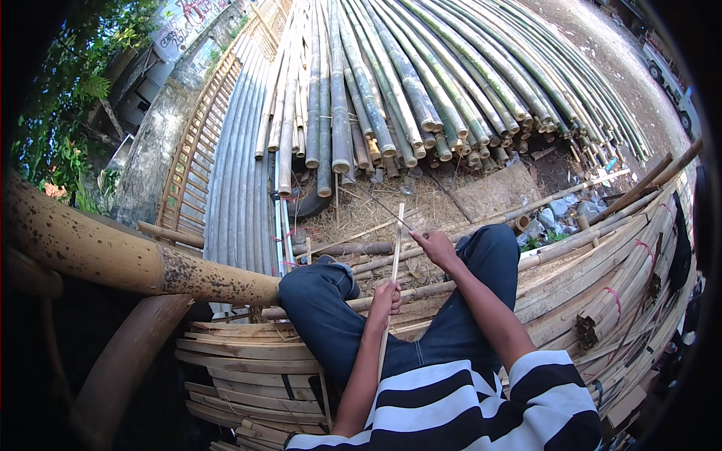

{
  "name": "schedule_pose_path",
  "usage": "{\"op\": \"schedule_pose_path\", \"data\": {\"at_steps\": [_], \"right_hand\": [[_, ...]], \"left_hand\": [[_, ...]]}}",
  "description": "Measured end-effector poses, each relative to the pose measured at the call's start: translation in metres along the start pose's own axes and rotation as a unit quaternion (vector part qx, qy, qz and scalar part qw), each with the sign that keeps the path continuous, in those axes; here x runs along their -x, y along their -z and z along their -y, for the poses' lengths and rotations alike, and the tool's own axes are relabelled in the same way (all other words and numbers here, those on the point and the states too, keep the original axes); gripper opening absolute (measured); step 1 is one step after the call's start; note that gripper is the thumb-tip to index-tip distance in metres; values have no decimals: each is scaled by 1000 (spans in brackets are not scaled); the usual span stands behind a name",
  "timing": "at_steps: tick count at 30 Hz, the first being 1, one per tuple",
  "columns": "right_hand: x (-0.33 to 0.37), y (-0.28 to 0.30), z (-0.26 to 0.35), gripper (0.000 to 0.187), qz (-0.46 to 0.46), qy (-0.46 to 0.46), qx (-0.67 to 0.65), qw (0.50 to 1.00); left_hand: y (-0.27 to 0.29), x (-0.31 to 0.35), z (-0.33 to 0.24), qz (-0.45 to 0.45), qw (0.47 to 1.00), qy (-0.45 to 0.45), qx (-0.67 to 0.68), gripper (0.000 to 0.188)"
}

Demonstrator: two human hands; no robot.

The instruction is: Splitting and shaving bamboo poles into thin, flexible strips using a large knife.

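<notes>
My left hand is closed around a pale, narrow bamboo strip, which stands up between my knees with its lower end against my striped shirt. My right hand grips a knife by its handle. The long, thin, dark blade points away to the upper left and passes by the upper end of the strip. From this view I cannot tell whether blade and strip touch. Both hands are in front of my lap, the right one farther out than the left.
Ahead lies a large pile of bamboo poles, cut ends toward me. Stacked split bamboo slats surround my seat. A thick spotted bamboo pole comes in from the left. Grey corrugated sheets and plastic litter lie beyond.
</notes>
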State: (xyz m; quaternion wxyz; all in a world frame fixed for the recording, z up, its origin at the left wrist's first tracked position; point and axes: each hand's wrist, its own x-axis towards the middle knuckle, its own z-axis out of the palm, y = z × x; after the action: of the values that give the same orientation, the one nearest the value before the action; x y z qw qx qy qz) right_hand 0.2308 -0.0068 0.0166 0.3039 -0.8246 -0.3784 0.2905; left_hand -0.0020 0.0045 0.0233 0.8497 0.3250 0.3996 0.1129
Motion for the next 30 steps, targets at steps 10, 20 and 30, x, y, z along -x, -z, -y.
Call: {"op": "schedule_pose_path", "data": {"at_steps": [10,20,30], "right_hand": [[1,-5,-1,83,95,157,159,970],[5,-10,1,80,98,171,194,961],[-30,-11,-32,85,-44,-65,44,996]], "left_hand": [[3,8,-1,-39,999,35,-15,38],[0,4,6,-62,996,42,-47,35],[-11,16,-15,59,996,53,50,36]]}}
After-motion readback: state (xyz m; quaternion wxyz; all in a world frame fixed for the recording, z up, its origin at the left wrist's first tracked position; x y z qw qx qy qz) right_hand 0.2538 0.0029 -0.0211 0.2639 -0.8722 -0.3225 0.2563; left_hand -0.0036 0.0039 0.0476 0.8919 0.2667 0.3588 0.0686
